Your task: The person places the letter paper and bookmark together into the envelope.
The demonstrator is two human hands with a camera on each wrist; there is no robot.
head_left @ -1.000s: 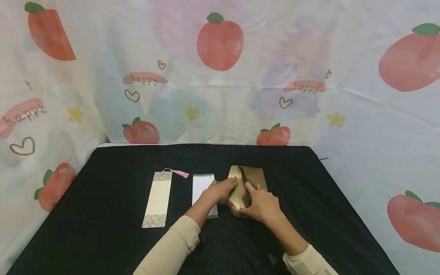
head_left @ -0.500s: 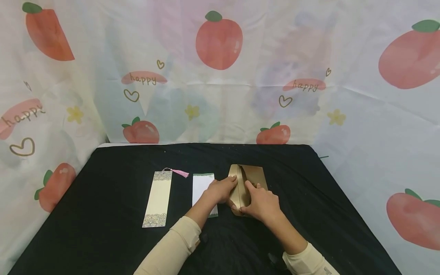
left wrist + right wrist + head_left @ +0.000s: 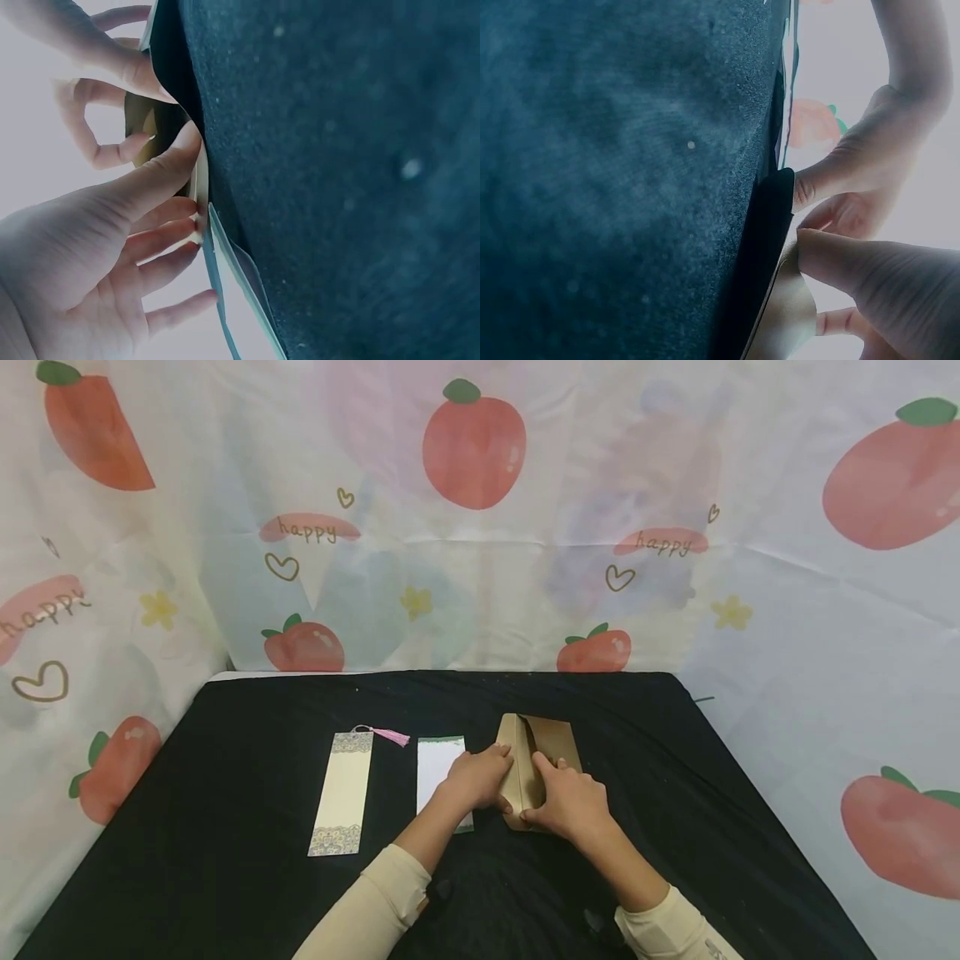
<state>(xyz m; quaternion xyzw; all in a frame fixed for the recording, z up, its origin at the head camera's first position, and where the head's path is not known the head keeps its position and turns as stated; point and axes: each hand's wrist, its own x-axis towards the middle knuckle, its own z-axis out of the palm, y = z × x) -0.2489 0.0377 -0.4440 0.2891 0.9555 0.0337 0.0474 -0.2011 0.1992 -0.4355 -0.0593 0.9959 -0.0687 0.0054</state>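
Note:
A brown paper envelope lies on the black cloth, its long mouth gaping and its flap folded out toward the left. My left hand rests on the flap, forefinger on its face and thumb at the near end; the fingers are fairly straight in the left wrist view. My right hand pinches the envelope at its mouth, thumb by the near edge and forefinger bent at the opening. The right wrist view has the envelope's brown side beneath the right thumb. Whatever lies inside the envelope is hidden.
A white card with green end borders lies partly under the left forearm and hand. Farther left is a cream bookmark with patterned ends and a pink tassel. A fruit-print curtain rises behind the black-covered table.
The view has shifted slightly, moving everything a little up and left in the picture. Both hands keep their places on the envelope.

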